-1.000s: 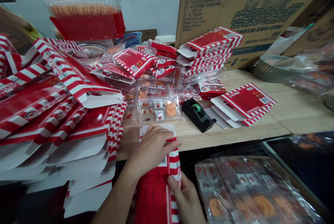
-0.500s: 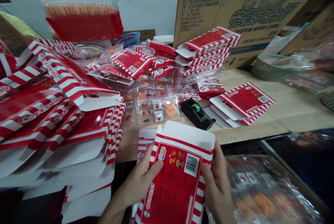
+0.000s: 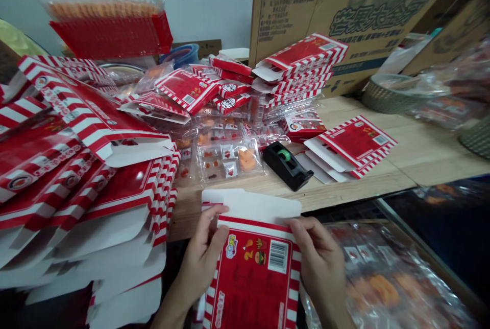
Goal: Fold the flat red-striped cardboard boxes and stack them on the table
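Observation:
A red carton with white stripes, a barcode and food pictures lies between my hands at the bottom centre. My left hand pinches its upper left corner, thumb on the printed face. At the upper right corner, my right hand grips the edge with its thumb near the fold. White flaps stand beyond the carton's top edge. Behind it on the wooden table are a black tape dispenser with green tape and a clear plastic tray of small packets.
Flattened striped cartons pile up on the left. More cartons are stacked before a large cardboard box. A few lie by the dispenser. Clear packs of orange items sit lower right; a round basket stands farther back.
Both hands have shifted to the carton's top corners. Its top flap has tipped back, and the carton sits slightly lower in view. The whole scene has moved slightly left.

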### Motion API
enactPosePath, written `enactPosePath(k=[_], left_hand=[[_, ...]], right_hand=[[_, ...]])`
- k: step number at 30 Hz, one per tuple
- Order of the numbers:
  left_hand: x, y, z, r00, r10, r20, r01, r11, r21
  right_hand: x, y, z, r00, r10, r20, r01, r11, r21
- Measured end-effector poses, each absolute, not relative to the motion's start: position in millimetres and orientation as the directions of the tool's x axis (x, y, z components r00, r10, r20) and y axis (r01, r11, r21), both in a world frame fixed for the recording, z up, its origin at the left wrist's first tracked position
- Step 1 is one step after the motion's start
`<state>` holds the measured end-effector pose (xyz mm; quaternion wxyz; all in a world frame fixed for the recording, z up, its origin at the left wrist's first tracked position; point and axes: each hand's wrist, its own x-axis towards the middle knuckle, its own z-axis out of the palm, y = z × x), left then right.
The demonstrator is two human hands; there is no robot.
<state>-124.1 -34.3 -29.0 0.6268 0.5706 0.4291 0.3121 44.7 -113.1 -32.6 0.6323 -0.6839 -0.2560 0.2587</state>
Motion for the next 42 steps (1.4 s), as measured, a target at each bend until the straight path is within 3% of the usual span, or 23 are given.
enactPosePath(k=[5,9,11,16,19,22,28,32,38,42], left_hand=[[-129.5,-24.5,-23.2,0.468,0.870,-0.155,0.268,0.028,0.963],[-127.7,-24.4,-23.6,0.441,0.878,-0.186,0.295,0.054,0.954],[-126.3,-26.4,-24.9,0.451,0.875,-0.177,0.293,0.042,0.955],[-125.0,-32.0,-24.9,0.581,0.809,-0.091,0.259,-0.077,0.963],[-126.6,-34.7,-24.9,0.597,0.800,-0.063,0.257,-0.116,0.960],[-127.5,-38.3,-27.0,0.566,0.823,-0.041,0.229,-0.110,0.967],[-122.4,-45.1,-27.4,0.536,0.833,-0.140,0.038,0.142,0.989],[-125.5,-43.3,-25.3,0.548,0.836,-0.043,0.145,-0.044,0.988],[-134.6,-39.1,-31.7,0.518,0.835,0.184,0.190,-0.323,0.927],[-131.8,-39.4,-33.1,0.453,0.844,0.286,0.175,-0.399,0.900]], right_hand=[[52.8,-111.4,-25.0,0.599,0.796,-0.092,-0.095,-0.044,-0.995],[60.8,-112.2,-18.5,0.435,0.894,0.103,0.122,0.055,-0.991],[63.8,-109.8,-12.4,0.367,0.921,0.128,0.143,0.080,-0.986],[71.6,-92.1,10.4,0.144,0.975,-0.171,-0.029,-0.168,-0.985],[74.7,-79.8,21.8,0.004,0.963,-0.268,-0.062,-0.267,-0.962],[72.6,-73.0,27.1,0.026,0.955,-0.295,-0.073,-0.293,-0.953],[64.0,-77.1,24.5,0.144,0.947,-0.285,-0.082,-0.276,-0.958],[67.3,-82.4,22.3,0.119,0.967,-0.225,-0.005,-0.226,-0.974],[84.3,-91.7,27.7,-0.191,0.942,-0.275,0.001,-0.280,-0.960],[86.4,-101.1,19.2,0.005,0.964,-0.267,-0.111,-0.265,-0.958]])
